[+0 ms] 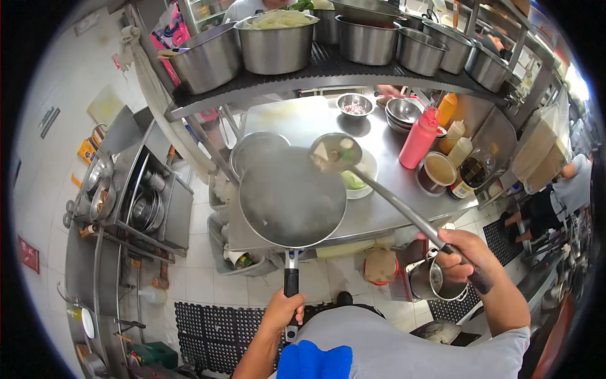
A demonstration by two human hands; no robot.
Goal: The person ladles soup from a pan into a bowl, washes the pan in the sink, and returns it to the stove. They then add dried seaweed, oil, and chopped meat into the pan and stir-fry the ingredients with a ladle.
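My left hand (285, 311) is wrapped round the black handle of a steaming pan (293, 202), held over the front of the steel table (391, 202). Steam blurs what lies in the pan. My right hand (464, 252) grips the long handle of a ladle (336, 153), whose bowl hangs beside the pan's upper right rim with pale food pieces in it. Partly behind the ladle, a white plate (363, 189) with something light green sits on the table. A metal colander or bowl (255, 142) shows behind the pan.
Steel pots (278, 47) line the shelf above the table. A pink bottle (419, 139), sauce bottles and a container (437, 172) stand at the right. Bins (243, 259) are below the table. People are partly visible behind the shelf and at the far right.
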